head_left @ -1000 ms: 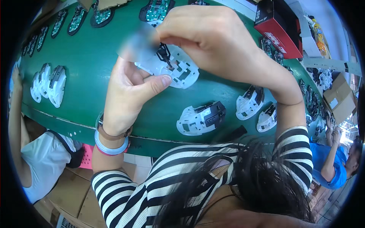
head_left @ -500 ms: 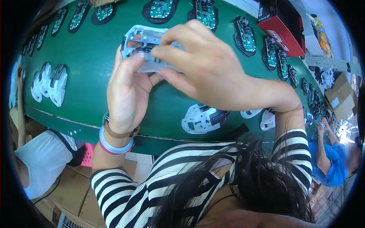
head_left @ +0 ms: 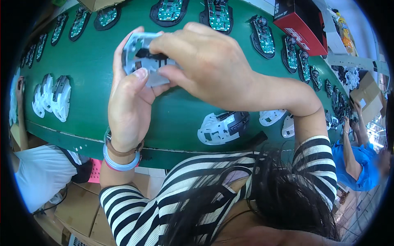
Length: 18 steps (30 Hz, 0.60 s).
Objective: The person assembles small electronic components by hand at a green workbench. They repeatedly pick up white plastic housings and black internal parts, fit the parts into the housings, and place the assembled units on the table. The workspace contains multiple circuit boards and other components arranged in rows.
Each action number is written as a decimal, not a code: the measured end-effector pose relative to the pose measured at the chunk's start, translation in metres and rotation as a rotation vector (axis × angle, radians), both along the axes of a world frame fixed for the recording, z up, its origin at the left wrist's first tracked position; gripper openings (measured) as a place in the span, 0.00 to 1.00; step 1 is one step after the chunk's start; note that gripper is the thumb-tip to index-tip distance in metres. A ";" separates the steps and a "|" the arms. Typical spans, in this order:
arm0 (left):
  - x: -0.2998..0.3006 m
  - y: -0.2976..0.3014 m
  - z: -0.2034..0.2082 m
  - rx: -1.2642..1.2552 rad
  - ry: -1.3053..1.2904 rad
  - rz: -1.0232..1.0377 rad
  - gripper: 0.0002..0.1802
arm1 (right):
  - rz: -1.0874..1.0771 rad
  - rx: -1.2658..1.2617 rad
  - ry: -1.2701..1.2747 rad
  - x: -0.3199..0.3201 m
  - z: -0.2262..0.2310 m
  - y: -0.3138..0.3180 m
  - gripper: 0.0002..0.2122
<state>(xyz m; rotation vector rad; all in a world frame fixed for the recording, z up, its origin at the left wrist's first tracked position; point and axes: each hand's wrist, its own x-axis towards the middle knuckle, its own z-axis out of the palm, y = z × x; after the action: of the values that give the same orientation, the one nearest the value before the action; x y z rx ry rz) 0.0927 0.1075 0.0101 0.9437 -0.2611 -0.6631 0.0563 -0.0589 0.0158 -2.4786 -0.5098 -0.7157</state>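
Observation:
Above the table, my left hand (head_left: 130,100) cradles a pale computer mouse shell (head_left: 156,78) with its hollow inner side up. Its thumb presses on the shell's near edge, while the fingers wrap beneath and round the far left side. My right hand (head_left: 211,67) is closed over the right part of the shell, fingertips reaching inside and thumb at the near rim. Dark parts show inside the shell; whether the right fingertips pinch a small piece is hidden. Nearest on the table lies another white-and-black mouse shell (head_left: 223,128), below my right hand.
Mouse bases with green circuit boards (head_left: 170,10) line the far side of the green table (head_left: 90,98). Several white shells (head_left: 60,98) stand at left, more (head_left: 271,117) near my right forearm. A red-and-black box (head_left: 301,35) sits far right. Co-workers sit on both sides.
Both hands and the shell have shifted slightly left, and the shell has tilted. My right fingers have moved deeper over its inside. At the right, a co-worker's arm has moved.

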 end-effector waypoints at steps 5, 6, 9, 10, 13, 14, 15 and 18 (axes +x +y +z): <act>0.036 0.017 -0.013 -0.423 0.454 -0.381 0.26 | 0.223 -0.136 -0.121 -0.005 0.002 -0.015 0.09; 0.037 0.015 -0.019 -0.425 0.530 -0.388 0.26 | 0.262 -0.147 -0.172 -0.004 0.003 -0.018 0.09; 0.034 0.009 -0.036 -0.518 0.738 -0.404 0.26 | 0.289 -0.166 -0.413 0.002 0.004 -0.022 0.09; 0.033 0.009 -0.037 -0.558 0.697 -0.437 0.27 | 0.255 -0.165 -0.508 0.002 0.006 -0.023 0.09; 0.029 0.006 -0.023 -0.551 0.575 -0.465 0.35 | 0.109 -0.060 -0.420 -0.013 0.030 -0.040 0.08; 0.029 0.008 -0.018 -0.522 0.534 -0.456 0.40 | 0.077 0.029 -0.225 -0.017 0.038 -0.042 0.08; 0.026 0.006 -0.014 -0.410 0.394 -0.400 0.42 | 0.035 0.108 -0.041 -0.025 0.045 -0.039 0.08; 0.017 -0.001 -0.006 -0.205 0.180 -0.228 0.51 | 0.003 0.218 0.196 -0.028 0.041 -0.018 0.07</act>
<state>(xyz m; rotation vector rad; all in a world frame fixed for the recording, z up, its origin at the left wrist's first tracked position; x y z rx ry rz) 0.1100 0.1064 0.0040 0.6584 -0.2737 -0.9078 0.0283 -0.0767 0.0567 -2.3109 -0.3426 -0.4910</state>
